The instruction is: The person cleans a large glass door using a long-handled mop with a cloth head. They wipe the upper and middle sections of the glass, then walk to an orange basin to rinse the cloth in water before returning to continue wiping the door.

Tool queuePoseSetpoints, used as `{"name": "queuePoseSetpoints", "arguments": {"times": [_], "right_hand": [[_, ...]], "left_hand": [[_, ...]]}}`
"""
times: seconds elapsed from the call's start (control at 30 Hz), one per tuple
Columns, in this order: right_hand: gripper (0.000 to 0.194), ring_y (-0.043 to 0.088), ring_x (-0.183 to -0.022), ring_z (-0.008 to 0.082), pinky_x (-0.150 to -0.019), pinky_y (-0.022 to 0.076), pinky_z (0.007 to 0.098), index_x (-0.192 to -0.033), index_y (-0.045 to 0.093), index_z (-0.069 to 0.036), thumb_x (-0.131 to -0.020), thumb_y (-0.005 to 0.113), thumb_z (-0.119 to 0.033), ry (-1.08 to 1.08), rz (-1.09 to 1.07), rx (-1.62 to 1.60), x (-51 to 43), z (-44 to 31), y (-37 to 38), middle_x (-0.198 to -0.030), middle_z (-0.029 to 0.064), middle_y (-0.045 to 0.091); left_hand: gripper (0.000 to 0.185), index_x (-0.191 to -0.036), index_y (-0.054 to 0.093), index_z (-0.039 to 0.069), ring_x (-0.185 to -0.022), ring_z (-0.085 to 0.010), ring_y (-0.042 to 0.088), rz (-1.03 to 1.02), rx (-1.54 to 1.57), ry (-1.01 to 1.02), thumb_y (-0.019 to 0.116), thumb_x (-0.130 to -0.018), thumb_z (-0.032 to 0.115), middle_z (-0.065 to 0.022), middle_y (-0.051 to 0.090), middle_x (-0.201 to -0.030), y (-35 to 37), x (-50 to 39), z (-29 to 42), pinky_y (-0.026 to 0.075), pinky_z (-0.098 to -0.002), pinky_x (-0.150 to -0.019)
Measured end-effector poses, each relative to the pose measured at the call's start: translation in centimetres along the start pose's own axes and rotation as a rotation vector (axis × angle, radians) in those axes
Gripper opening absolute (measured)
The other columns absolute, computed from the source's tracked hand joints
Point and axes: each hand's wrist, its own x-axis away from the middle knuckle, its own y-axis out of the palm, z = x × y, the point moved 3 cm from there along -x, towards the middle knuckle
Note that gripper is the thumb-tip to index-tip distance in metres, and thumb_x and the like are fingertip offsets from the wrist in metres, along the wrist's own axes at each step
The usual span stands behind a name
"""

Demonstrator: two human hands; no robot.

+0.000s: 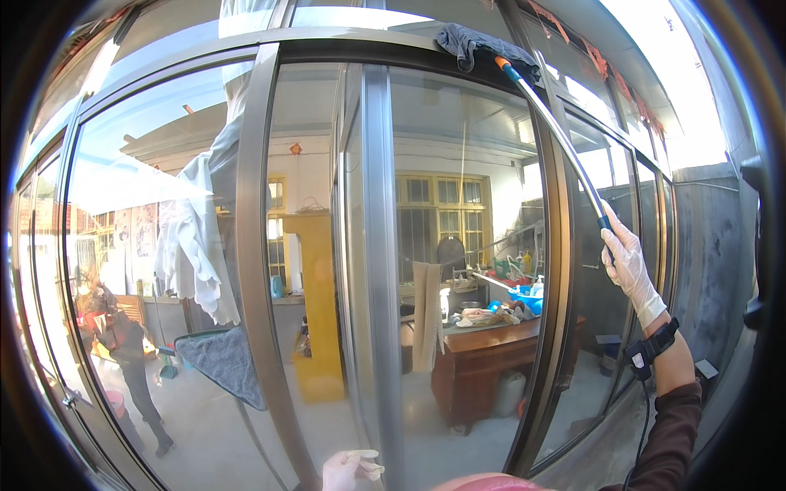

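Observation:
My right hand (626, 258), in a thin white glove, grips the lower part of a silver telescopic pole (562, 138) with blue and orange fittings. The pole slants up and to the left. At its top, a dark grey cloth (485, 46) drapes over the head and lies against the upper metal crossbar (368, 49) of a glazed partition. My left hand (351, 469), also gloved, shows only partly at the bottom edge. Its fingers are bent, and whether they hold anything is hidden. Before me stand tall glass panes (460, 184) in brown-grey metal frames.
A triangular flat mop (218, 362) with a grey pad shows at the left pane. Through the glass appear a wooden desk (485, 350) with cloths and a blue basin (527, 299), a hanging towel (425, 316) and a yellow cabinet (316, 307). White curtain fabric (196, 239) hangs left.

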Motion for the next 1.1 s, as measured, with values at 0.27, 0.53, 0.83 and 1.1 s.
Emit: {"name": "queuePoseSetpoints", "arguments": {"times": [0.27, 0.53, 0.83, 1.1], "right_hand": [[0.050, 0.035, -0.044, 0.0026, -0.039, 0.0294, 0.0212, -0.152, 0.043, -0.017, -0.103, 0.050, -0.021, -0.135, 0.027, -0.028, -14.3, -2.8, 8.0, -0.059, -0.0082, 0.037], [0.041, 0.054, -0.071, 0.0229, -0.061, 0.0415, 0.0413, -0.122, 0.061, -0.015, -0.098, 0.047, -0.046, -0.089, 0.005, -0.182, -34.9, -13.7, 18.7, -0.076, 0.0087, 0.057], [0.028, 0.056, -0.067, 0.0206, -0.061, 0.0450, 0.0349, -0.124, 0.057, -0.013, -0.099, 0.047, -0.025, -0.336, -0.007, 0.486, -35.8, -12.3, 20.9, -0.072, 0.0059, 0.054], [0.054, 0.035, -0.045, 0.0042, -0.039, 0.0324, 0.0218, -0.156, 0.035, -0.017, -0.103, 0.043, -0.023, -0.182, -0.112, 0.253, -10.1, -13.7, 11.5, -0.062, -0.0060, 0.037]], "left_hand": [[0.032, -0.112, 0.070, 0.001, -0.073, -0.0155, 0.069, 0.068, 0.049, 0.055, 0.050, -0.105, 0.025, -0.0123, 0.074, -0.085, 0.1, -3.8, -0.7, 0.057, -0.0300, -0.068], [0.027, -0.111, 0.071, -0.002, -0.084, -0.0181, 0.068, 0.084, 0.149, 0.072, 0.060, -0.099, 0.020, -0.0114, 0.073, -0.093, 1.3, -8.4, -0.6, 0.056, -0.0332, -0.078], [0.028, -0.110, 0.071, -0.003, -0.088, -0.0198, 0.068, 0.202, 0.083, 0.046, 0.060, -0.097, 0.020, -0.0125, 0.073, -0.096, 0.3, -5.3, 0.1, 0.056, -0.0356, -0.082], [0.032, -0.110, 0.071, -0.003, -0.093, -0.0191, 0.068, -0.103, 0.097, -0.085, 0.060, -0.099, 0.025, -0.0124, 0.073, -0.098, -2.4, -1.7, -2.7, 0.056, -0.0336, -0.085]]}}
